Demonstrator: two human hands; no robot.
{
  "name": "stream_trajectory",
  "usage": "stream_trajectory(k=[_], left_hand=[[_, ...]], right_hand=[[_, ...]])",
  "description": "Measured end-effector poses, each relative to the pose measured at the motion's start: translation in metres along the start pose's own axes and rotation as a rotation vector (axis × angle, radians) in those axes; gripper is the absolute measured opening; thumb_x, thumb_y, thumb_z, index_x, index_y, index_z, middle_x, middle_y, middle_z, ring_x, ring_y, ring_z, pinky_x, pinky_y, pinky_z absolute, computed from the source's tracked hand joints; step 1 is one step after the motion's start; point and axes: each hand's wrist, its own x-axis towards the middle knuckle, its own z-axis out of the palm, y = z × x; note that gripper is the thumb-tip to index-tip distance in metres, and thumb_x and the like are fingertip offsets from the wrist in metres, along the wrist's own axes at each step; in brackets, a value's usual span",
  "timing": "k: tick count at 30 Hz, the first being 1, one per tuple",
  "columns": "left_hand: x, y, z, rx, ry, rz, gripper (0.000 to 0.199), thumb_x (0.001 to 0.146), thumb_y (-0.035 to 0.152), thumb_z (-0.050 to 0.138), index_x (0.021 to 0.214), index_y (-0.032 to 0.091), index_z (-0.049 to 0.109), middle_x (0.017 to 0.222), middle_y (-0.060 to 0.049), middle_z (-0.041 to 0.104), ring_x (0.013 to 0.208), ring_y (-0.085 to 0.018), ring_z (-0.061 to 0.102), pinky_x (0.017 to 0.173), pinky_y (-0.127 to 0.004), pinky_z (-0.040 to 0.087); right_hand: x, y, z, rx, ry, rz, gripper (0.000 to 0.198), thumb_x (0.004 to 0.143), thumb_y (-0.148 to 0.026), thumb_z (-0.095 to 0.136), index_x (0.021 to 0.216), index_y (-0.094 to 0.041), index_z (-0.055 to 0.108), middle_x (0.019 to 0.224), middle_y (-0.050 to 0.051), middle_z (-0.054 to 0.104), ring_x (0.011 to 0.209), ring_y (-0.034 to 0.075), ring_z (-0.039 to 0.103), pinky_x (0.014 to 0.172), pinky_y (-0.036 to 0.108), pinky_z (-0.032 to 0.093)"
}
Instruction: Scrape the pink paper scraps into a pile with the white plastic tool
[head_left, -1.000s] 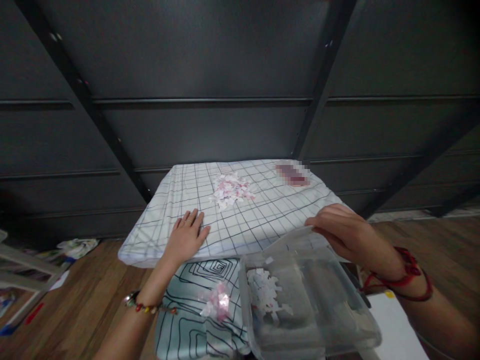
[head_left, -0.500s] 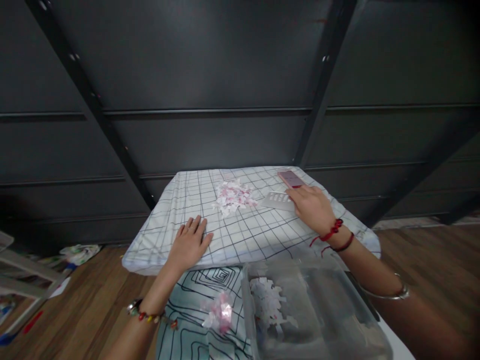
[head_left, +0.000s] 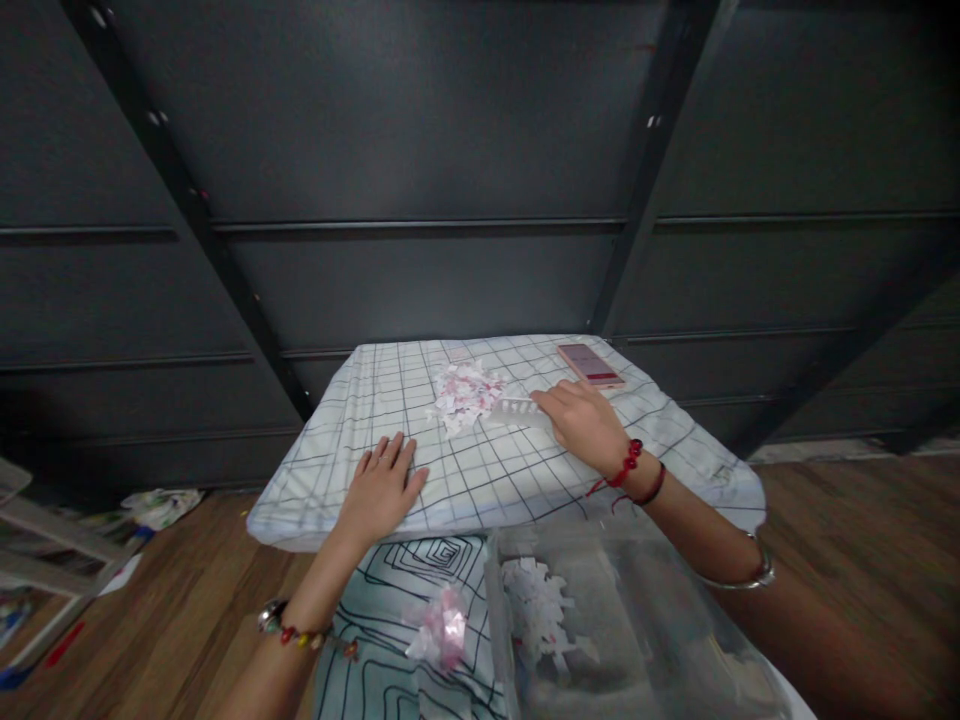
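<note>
My right hand (head_left: 585, 425) grips one end of a flat, pale plastic scraper-like piece (head_left: 514, 412) with a row of slots along it. The piece's far end touches the right side of a heap of white and pink paper scraps (head_left: 466, 395) on the checked cloth (head_left: 450, 495). My left hand (head_left: 382, 485) lies flat on the cloth, fingers apart, nearer than the heap and to its left. Nothing is in it.
A phone (head_left: 590, 364) lies beyond my right hand. Nearer stands a clear plastic box (head_left: 637, 620) with white paper pieces (head_left: 536, 605) inside. Left of it, a small clear bag of pink and white bits (head_left: 442, 635) rests on teal fabric (head_left: 375, 640). Dark panels (head_left: 420, 285) rise behind.
My right hand has slid left with the slotted plastic piece, which now meets the paper heap, uncovering more of the phone. My left hand stays in place.
</note>
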Motion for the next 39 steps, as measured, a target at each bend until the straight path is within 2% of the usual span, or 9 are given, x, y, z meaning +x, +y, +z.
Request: stream_trajectory(k=[9, 13, 18, 21, 24, 27, 32, 36, 39], left_hand=[[0.0, -0.001, 0.001, -0.041, 0.015, 0.006, 0.053, 0.09, 0.044, 0.031, 0.13, 0.011, 0.042, 0.138, -0.013, 0.036, 0.127, -0.031, 0.029, 0.101, -0.045, 0.025], [0.0, 0.001, -0.002, -0.033, -0.015, -0.007, 0.053, 0.09, 0.043, 0.032, 0.131, 0.011, 0.041, 0.138, -0.012, 0.035, 0.128, -0.03, 0.028, 0.101, -0.044, 0.025], [0.0, 0.001, -0.002, -0.045, 0.002, -0.002, 0.053, 0.09, 0.043, 0.033, 0.13, 0.011, 0.042, 0.138, -0.013, 0.036, 0.127, -0.03, 0.029, 0.101, -0.044, 0.025], [0.0, 0.0, -0.002, -0.048, 0.017, -0.002, 0.052, 0.09, 0.044, 0.032, 0.13, 0.012, 0.042, 0.137, -0.012, 0.037, 0.127, -0.03, 0.03, 0.101, -0.044, 0.026], [-0.001, 0.001, -0.003, -0.036, 0.013, -0.003, 0.052, 0.09, 0.044, 0.032, 0.13, 0.013, 0.042, 0.137, -0.011, 0.038, 0.127, -0.029, 0.03, 0.101, -0.044, 0.026], [-0.001, 0.001, -0.003, -0.022, -0.002, -0.009, 0.052, 0.09, 0.043, 0.032, 0.131, 0.012, 0.042, 0.138, -0.012, 0.036, 0.127, -0.03, 0.03, 0.101, -0.044, 0.026], [-0.001, 0.001, -0.003, 0.008, 0.012, 0.006, 0.051, 0.091, 0.042, 0.032, 0.131, 0.012, 0.041, 0.138, -0.012, 0.036, 0.127, -0.029, 0.031, 0.101, -0.043, 0.026], [-0.001, 0.001, -0.002, 0.014, -0.001, 0.007, 0.052, 0.091, 0.043, 0.032, 0.131, 0.012, 0.041, 0.138, -0.012, 0.036, 0.127, -0.03, 0.03, 0.101, -0.043, 0.027], [0.0, 0.001, -0.003, 0.008, -0.007, 0.0, 0.052, 0.091, 0.043, 0.032, 0.132, 0.012, 0.041, 0.138, -0.012, 0.036, 0.127, -0.03, 0.03, 0.101, -0.044, 0.027]], right_hand=[[0.001, 0.003, 0.0, 0.073, 0.068, -0.045, 0.03, 0.077, -0.005, 0.039, 0.095, -0.013, 0.061, 0.073, 0.006, 0.061, 0.075, 0.019, 0.047, 0.069, 0.03, 0.03], [0.005, 0.002, 0.004, 0.138, 0.027, -0.149, 0.028, 0.077, -0.004, 0.04, 0.093, -0.014, 0.061, 0.074, 0.005, 0.061, 0.075, 0.017, 0.048, 0.071, 0.029, 0.03], [-0.005, 0.01, -0.003, 0.254, 0.055, -0.229, 0.026, 0.079, -0.005, 0.04, 0.094, -0.014, 0.06, 0.074, 0.004, 0.061, 0.075, 0.016, 0.049, 0.072, 0.029, 0.033], [-0.011, 0.016, -0.01, 0.255, 0.089, -0.216, 0.025, 0.08, -0.007, 0.04, 0.095, -0.014, 0.059, 0.076, 0.004, 0.062, 0.075, 0.016, 0.049, 0.073, 0.03, 0.034], [-0.011, 0.018, -0.009, 0.151, 0.116, -0.125, 0.026, 0.08, -0.007, 0.04, 0.095, -0.014, 0.059, 0.076, 0.005, 0.062, 0.075, 0.017, 0.049, 0.072, 0.03, 0.033], [-0.009, 0.017, -0.003, 0.046, 0.083, -0.062, 0.027, 0.079, -0.006, 0.04, 0.095, -0.014, 0.06, 0.075, 0.005, 0.062, 0.075, 0.018, 0.049, 0.071, 0.031, 0.031], [-0.009, 0.011, 0.002, 0.083, 0.034, -0.109, 0.027, 0.076, -0.004, 0.042, 0.092, -0.014, 0.061, 0.076, 0.006, 0.062, 0.075, 0.018, 0.049, 0.071, 0.03, 0.03], [-0.017, 0.01, -0.009, 0.152, 0.062, -0.171, 0.026, 0.077, -0.005, 0.041, 0.09, -0.014, 0.061, 0.072, 0.004, 0.062, 0.073, 0.016, 0.049, 0.071, 0.029, 0.031], [-0.025, 0.014, -0.02, 0.097, 0.097, -0.132, 0.025, 0.078, -0.007, 0.041, 0.091, -0.013, 0.062, 0.072, 0.004, 0.062, 0.073, 0.017, 0.049, 0.07, 0.029, 0.032]])
